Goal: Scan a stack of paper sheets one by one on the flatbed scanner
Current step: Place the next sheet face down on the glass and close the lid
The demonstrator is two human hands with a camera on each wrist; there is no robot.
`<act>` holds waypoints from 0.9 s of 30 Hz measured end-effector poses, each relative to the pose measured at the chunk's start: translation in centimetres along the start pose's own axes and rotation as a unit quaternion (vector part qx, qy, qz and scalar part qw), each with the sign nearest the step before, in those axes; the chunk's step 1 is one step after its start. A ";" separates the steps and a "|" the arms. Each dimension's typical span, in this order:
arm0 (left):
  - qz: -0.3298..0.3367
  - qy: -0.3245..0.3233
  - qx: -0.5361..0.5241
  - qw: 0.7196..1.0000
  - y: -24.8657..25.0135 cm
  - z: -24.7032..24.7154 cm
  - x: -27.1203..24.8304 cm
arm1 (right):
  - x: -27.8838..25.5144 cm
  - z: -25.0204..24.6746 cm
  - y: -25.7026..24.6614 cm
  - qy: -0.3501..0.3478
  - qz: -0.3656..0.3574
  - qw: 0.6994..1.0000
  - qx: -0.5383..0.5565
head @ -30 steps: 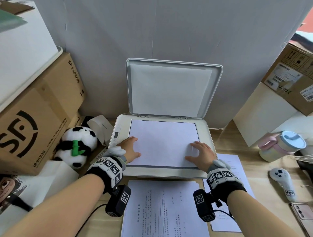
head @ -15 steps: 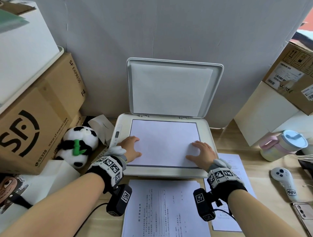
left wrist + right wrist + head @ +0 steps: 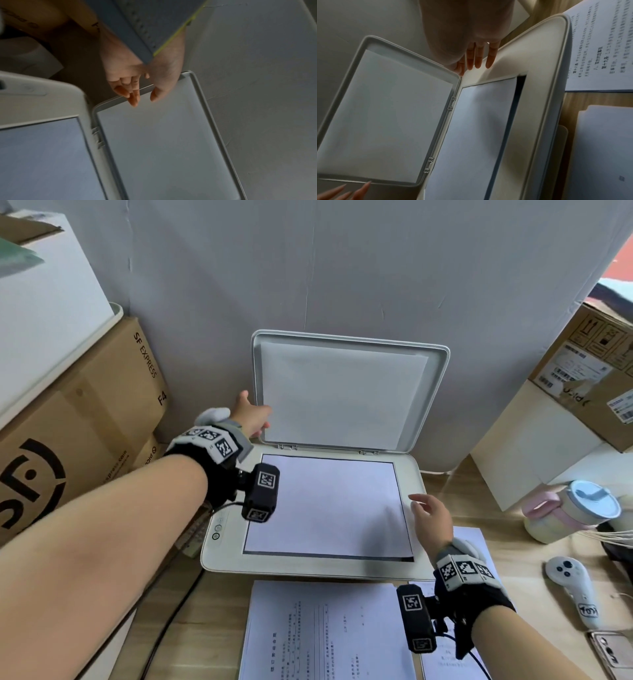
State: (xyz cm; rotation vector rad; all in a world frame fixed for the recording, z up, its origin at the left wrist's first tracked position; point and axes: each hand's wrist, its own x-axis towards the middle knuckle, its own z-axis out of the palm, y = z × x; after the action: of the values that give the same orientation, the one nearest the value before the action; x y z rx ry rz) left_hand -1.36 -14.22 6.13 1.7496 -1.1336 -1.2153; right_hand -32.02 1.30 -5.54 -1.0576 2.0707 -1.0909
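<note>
Cream scanner (image 3: 308, 568), white sheet (image 3: 325, 508) — black-and-white checkered wristbands (image 3: 462, 570).

The head view looks forward and down from above the desk, taking in the whole scanner (image 3: 308, 508) at mid range. The left wrist view looks along the left hand (image 3: 137, 75), close to the lid (image 3: 163, 135). The right wrist view looks along the right hand (image 3: 471, 40) across the scanner. All three views share the lid and glass.

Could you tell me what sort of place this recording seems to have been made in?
Probably a makeshift office or storage corner: a flatbed scanner sits on a wooden desk with printed sheets before it, shipping cartons are stacked alongside, and a plain white partition stands behind.
</note>
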 end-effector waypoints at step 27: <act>-0.054 0.026 -0.035 0.998 -8.5 -3.8 -4.1 | -2.3 -4.9 -2.7 0.042 0.117 0.926 0.357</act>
State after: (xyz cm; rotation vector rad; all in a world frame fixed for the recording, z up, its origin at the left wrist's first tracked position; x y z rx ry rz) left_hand 3.71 -7.09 1.02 1.7987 -0.9666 -1.2515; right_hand -33.49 4.29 -0.53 -0.3935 1.5769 -1.5966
